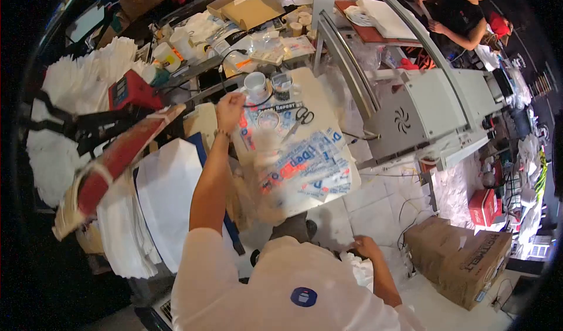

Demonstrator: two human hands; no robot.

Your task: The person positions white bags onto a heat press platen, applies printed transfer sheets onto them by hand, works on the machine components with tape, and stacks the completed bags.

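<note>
My left hand (230,109) is raised at the left edge of the small work table (319,99), fingers curled together beside a white mug (254,85). A dark cord (258,103) runs close to its fingertips; what the fingers hold, if anything, I cannot make out. Right of that mug stands a second mug with dark print (282,85). Black-handled scissors (304,116) lie near a roll of tape (268,120) and printed plastic sheets (311,167). A pale blur covers part of the sheets. Low on the right, my right hand (368,248) is next to crumpled white material (360,269), its fingertips partly hidden.
A grey machine (410,105) stands right of the table. On the left are a red heat press (111,167) and stacks of white sheets (167,190). A cardboard box (457,257) sits on the floor at right. Another person (457,17) is at the upper right.
</note>
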